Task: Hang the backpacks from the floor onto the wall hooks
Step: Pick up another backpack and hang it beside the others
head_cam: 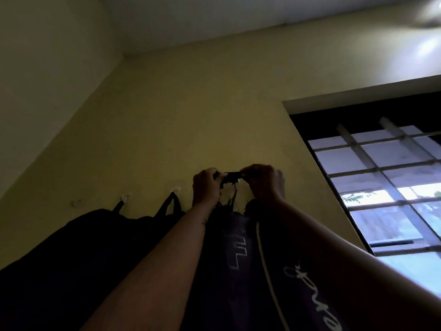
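Hanging step: left hand and right hand pinch the backpack loop taut at twelve o'clock; its hook is seemingly hidden. Next, lower the loop squarely.

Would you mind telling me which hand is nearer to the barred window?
Right. The right hand grips the backpack loop on the side facing the window; the left hand grips farther away.

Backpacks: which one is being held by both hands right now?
The purple backpack with white lettering, rightmost, nearest the window. Left hand and right hand grip its top loop; the black ones hang untouched.
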The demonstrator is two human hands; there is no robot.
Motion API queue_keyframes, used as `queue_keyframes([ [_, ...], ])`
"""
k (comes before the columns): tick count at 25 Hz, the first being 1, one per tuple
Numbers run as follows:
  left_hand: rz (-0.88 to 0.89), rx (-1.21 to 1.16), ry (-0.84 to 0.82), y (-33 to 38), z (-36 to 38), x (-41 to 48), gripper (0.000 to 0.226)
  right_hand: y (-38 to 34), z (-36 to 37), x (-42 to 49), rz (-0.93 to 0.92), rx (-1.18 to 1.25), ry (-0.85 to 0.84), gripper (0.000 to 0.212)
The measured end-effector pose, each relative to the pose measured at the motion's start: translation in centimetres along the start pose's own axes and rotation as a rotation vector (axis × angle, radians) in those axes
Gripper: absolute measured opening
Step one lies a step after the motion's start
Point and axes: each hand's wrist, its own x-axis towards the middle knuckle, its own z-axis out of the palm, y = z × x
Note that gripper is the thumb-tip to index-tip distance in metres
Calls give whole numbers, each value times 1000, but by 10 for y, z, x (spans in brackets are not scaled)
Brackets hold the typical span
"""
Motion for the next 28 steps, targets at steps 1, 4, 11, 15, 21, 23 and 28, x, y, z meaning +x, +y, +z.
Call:
queue_keyframes([
  [1, -15, -3, 1, -4, 4, 4, 29, 2, 3, 4, 2, -4, -1, 21],
  [4, -143, -54, 29, -14, 8, 7, 24, 7, 8, 6, 46, -24, -30, 20],
  [11, -202, -45, -13, -5, -3, -26, 21, 10, -4, -21, 90, -34, -143, 21],
  [15, -242, 28, -170, 21, -15, -36, 27, -3, -19, -37, 189, -8, -267, 25],
  [21, -368, 12, -471, 69, -73, -62, 42, -39, -79, -68, 301, 77, -465, 32],
  [23, -414, -128, -464, 83, -93, -75, 43, -55, -100, -84, 363, 188, -420, 32],
  [28, -579, -306, -372, 131, -137, -120, 37, -93, -153, -137, 519, 311, -413, 34],
])
